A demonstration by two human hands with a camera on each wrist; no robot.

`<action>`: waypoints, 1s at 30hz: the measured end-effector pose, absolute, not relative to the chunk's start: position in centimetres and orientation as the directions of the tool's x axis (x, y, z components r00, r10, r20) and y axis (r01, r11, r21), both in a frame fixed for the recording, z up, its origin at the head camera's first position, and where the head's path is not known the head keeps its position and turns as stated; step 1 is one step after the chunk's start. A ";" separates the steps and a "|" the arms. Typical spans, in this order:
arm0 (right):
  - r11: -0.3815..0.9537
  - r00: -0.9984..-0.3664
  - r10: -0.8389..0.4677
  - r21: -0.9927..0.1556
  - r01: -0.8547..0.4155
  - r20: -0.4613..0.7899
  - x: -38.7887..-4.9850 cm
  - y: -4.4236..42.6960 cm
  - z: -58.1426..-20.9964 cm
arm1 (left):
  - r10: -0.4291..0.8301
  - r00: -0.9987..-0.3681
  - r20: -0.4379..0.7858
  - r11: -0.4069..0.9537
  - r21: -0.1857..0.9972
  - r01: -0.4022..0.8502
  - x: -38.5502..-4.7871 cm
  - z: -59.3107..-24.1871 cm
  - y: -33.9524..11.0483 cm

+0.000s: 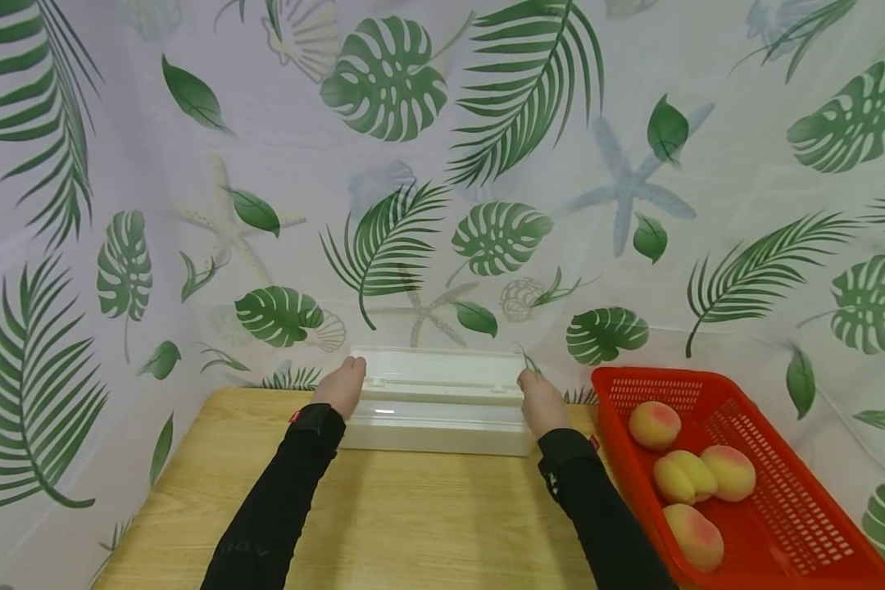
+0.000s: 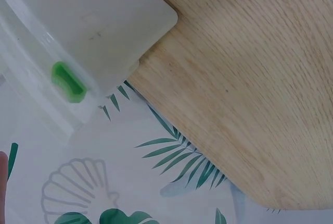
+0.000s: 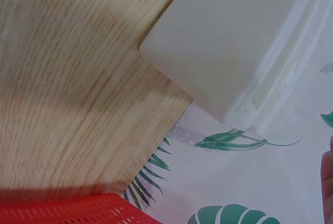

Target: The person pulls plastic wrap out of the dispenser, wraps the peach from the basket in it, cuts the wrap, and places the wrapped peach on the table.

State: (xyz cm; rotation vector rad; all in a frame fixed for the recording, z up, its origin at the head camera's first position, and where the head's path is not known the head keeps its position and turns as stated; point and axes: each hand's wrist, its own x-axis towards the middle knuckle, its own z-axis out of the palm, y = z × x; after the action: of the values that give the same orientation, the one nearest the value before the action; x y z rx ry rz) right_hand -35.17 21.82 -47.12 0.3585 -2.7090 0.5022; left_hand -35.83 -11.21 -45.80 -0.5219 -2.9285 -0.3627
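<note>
A long white plastic box (image 1: 435, 438) lies crosswise near the back of the wooden table. Its lid (image 1: 442, 366), pale and partly see-through, stands raised along the far side. My left hand (image 1: 342, 387) holds the lid's left end, and my right hand (image 1: 543, 403) holds its right end. In the left wrist view, a green piece (image 2: 68, 82) shows at the box's end, while only a sliver of a finger (image 2: 2, 187) enters at the edge. The right wrist view shows the box's other end (image 3: 218, 41) and part of a finger (image 3: 327, 187).
A red plastic basket (image 1: 804, 475) stands at the right, beside my right forearm. Several peaches (image 1: 655, 424) lie inside it. The wooden table (image 1: 428, 516) meets a white cloth backdrop (image 1: 428, 172) printed with green leaves, behind and at the left.
</note>
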 end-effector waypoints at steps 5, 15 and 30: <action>0.897 -0.894 -0.178 -0.305 -0.320 0.412 -35.0 21.9 -46.7 | 0.320 -0.926 0.202 0.906 0.221 0.361 -35.9 -45.5 -11.2; 0.901 -0.874 -0.182 -0.279 -0.331 0.450 -35.1 22.0 -45.8 | 0.317 -0.919 0.235 0.902 0.225 0.369 -35.5 -44.4 -11.4; 0.900 -0.868 -0.182 -0.276 -0.336 0.462 -35.0 22.2 -43.8 | 0.335 -0.910 0.245 0.906 0.181 0.383 -35.3 -42.5 -11.5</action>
State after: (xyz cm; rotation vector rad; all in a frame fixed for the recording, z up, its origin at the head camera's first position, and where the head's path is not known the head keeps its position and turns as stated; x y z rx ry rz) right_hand -35.02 22.18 -43.75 0.3778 -2.6304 0.4888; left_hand -35.31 -11.49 -42.46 -0.5450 -2.8613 -0.3341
